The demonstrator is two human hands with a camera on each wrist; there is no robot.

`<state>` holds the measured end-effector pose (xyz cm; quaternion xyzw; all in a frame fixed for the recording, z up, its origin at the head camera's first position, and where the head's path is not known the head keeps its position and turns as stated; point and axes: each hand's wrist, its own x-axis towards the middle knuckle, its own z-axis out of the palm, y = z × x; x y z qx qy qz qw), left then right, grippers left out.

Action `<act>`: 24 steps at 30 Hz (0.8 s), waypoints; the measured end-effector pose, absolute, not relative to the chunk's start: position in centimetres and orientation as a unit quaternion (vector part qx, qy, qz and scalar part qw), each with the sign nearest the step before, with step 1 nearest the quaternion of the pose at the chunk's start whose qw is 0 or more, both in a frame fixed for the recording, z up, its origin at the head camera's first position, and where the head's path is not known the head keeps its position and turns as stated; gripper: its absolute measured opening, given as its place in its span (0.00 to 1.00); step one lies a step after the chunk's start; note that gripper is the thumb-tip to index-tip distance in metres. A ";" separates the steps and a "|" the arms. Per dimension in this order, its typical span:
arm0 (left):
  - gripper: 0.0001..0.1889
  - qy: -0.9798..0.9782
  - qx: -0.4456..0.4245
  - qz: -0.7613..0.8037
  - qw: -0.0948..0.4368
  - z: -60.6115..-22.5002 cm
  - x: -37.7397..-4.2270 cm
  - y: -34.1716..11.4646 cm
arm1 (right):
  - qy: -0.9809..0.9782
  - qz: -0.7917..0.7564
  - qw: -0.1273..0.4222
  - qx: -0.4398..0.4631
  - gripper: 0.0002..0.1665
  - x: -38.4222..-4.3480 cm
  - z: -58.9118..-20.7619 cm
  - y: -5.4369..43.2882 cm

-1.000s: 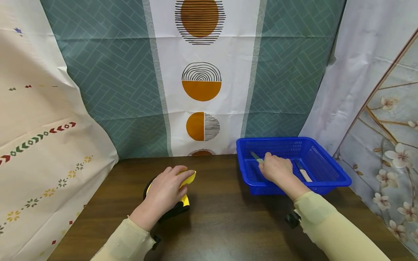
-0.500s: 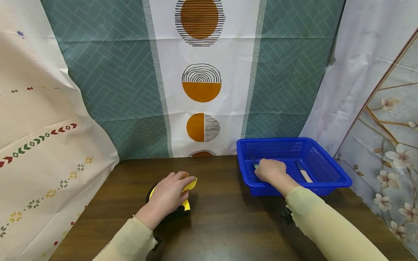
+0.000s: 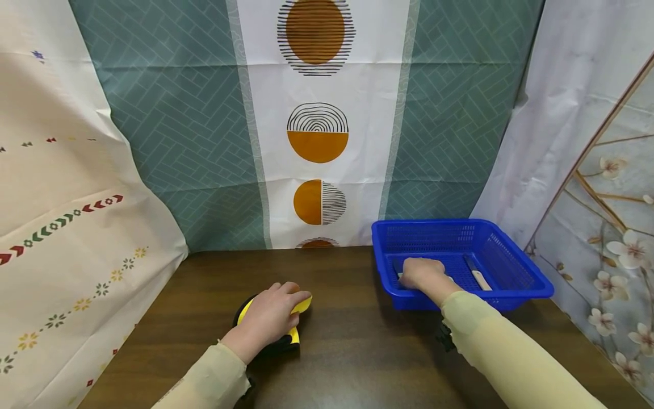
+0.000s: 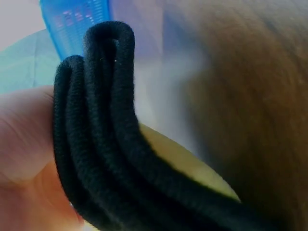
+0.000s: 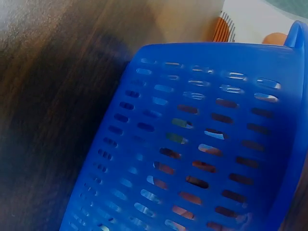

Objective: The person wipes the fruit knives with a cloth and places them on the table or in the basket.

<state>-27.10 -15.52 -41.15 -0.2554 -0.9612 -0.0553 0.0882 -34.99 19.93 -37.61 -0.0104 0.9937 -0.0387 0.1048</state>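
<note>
My left hand [image 3: 271,318] grips a folded black and yellow fabric item [image 3: 302,305] low over the table's left half. In the left wrist view its ribbed black folds [image 4: 96,125] lie against the hand, with yellow below. My right hand [image 3: 423,272] reaches into a blue plastic basket [image 3: 429,222], fingers curled round a small knife [image 3: 397,266]. Only the dark blade and a pale bit of handle show past the hand. Farther right in the basket lies a second knife [image 3: 481,280] with a cream handle. The basket wall [image 5: 216,62] mostly screens the right hand in the right wrist view.
A brown wooden table [image 3: 347,352] carries everything. A patterned cloth [image 3: 317,193] hangs along its back edge. Pale printed cloths close off the left [image 3: 76,255] and right [image 3: 613,272] sides. The basket sits near the back right corner.
My right hand has lowered into the basket with the knife and shifted slightly left. My left hand has moved a little nearer and to the right with the fabric item.
</note>
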 end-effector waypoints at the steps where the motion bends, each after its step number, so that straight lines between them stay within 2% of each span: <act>1: 0.25 -0.962 -0.254 -0.053 0.081 -41.3 -27.1 -15.5 | 0.993 -0.038 0.109 -0.013 0.13 -35.0 -37.6 19.9; 11: 0.24 -0.965 -0.257 -0.034 0.042 -42.6 -27.1 -15.1 | 0.992 -0.025 0.119 -0.023 0.16 -35.7 -38.8 19.6; 14: 0.25 -0.966 -0.253 -0.029 0.035 -42.6 -27.2 -14.9 | 0.992 -0.014 0.124 -0.027 0.17 -38.1 -41.2 20.5; 19: 0.27 -0.966 -0.255 -0.022 0.028 -42.7 -27.3 -14.8 | 0.991 -0.007 0.129 -0.039 0.20 -44.2 -47.8 23.5; 22: 0.28 -0.965 -0.261 -0.024 0.029 -42.5 -27.2 -15.0 | 0.990 -0.013 0.133 -0.035 0.23 -44.4 -47.6 23.6; 24: 0.29 -0.964 -0.262 -0.030 0.028 -42.2 -27.1 -15.1 | 0.991 -0.023 0.127 -0.033 0.25 -42.1 -44.9 22.6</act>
